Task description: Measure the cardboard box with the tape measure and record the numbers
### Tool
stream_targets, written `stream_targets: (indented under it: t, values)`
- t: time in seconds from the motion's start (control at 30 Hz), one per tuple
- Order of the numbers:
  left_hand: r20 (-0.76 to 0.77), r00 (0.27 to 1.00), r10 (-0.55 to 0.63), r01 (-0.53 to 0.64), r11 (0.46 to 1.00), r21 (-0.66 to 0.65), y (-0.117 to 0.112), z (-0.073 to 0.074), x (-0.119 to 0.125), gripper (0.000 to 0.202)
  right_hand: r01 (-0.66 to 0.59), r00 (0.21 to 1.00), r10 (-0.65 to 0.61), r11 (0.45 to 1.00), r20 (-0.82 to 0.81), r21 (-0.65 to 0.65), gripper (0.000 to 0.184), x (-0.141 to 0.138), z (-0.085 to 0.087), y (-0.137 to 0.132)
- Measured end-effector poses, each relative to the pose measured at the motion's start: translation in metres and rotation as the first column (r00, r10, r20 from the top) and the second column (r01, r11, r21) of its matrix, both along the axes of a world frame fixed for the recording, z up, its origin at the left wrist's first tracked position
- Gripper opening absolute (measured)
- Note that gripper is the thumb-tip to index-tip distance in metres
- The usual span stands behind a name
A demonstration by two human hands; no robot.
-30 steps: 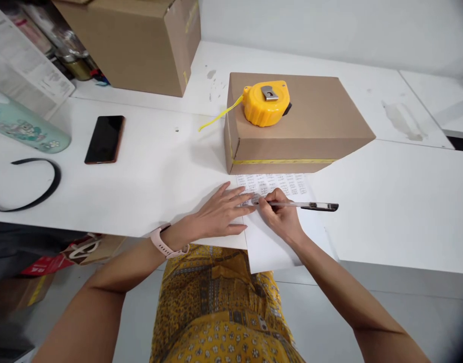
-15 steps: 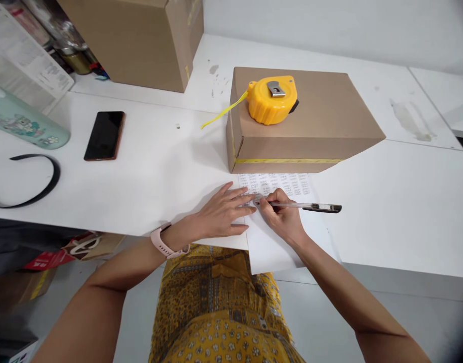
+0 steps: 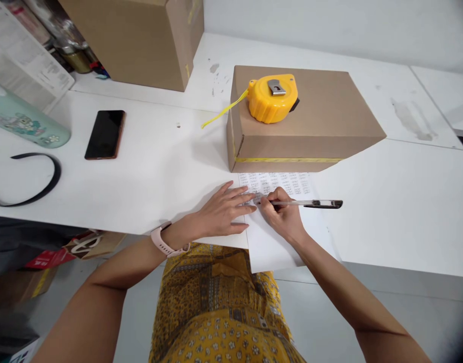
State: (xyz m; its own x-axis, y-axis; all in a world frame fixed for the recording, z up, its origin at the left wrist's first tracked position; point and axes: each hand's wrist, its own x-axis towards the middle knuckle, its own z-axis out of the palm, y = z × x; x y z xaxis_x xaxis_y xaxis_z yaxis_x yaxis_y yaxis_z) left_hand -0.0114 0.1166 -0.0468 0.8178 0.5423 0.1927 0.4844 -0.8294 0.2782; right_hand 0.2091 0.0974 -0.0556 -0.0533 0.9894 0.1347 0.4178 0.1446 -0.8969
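Note:
My right hand [image 3: 282,214] is closed around a pen [image 3: 310,203] with a clear barrel and a black cap on its back end. The pen's tip points left, down at a sheet of paper [image 3: 271,252] with rows of small handwriting. My left hand [image 3: 227,209] lies flat with fingers spread, its fingertips on the paper's left edge. Just beyond the hands stands a closed cardboard box [image 3: 310,108] that covers the paper's far end. A yellow tape measure [image 3: 272,101] rests on the box, its yellow strap hanging off to the left.
Left on the white table [image 3: 140,186] lie a black phone [image 3: 105,134], a curved black band [image 3: 53,176] and a mint bottle [image 3: 30,121]. A bigger cardboard box [image 3: 133,45] stands behind them. The table's front edge runs just below my wrists.
The pen has shifted very slightly in my right hand's grip over the paper. My left hand and the things on the table have stayed put.

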Motion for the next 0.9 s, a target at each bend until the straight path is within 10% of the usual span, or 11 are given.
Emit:
stream_targets:
  t: [0.9]
  values:
    - [0.007,1.000,0.006,-0.006,1.000,0.004,0.0000,-0.0029,0.0001,0.045,0.044,0.999,-0.044,0.999,-0.024,-0.002,0.026,-0.0012,0.0041,0.0005]
